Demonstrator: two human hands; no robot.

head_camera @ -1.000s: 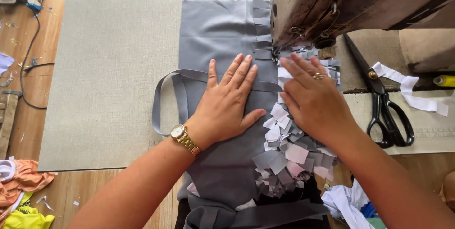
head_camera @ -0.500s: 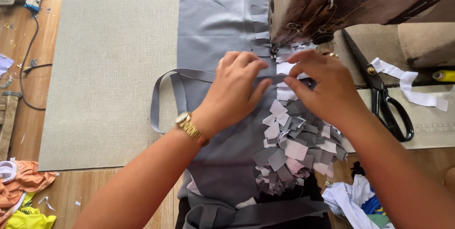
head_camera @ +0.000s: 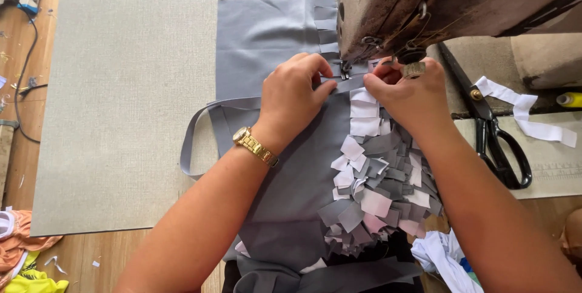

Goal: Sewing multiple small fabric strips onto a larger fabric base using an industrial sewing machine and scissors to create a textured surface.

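Both my hands have slid up from lying flat on the grey cloth [head_camera: 285, 165]. Now my left hand [head_camera: 295, 91] and right hand [head_camera: 405, 90] pinch a grey strip [head_camera: 347, 85] under the sewing machine [head_camera: 424, 8] needle. Scissors [head_camera: 494, 135] lie on the bench [head_camera: 121, 99].

I see two bare arms with no sleeves on them. My left hand [head_camera: 295, 90] has a gold watch [head_camera: 242, 136] on the wrist. The watch has a shiny metal band with small links and a little round face. My right hand [head_camera: 407, 91] has a ring [head_camera: 414, 70] on one finger. The ring is gold too. The nails on both hands are short and plain.
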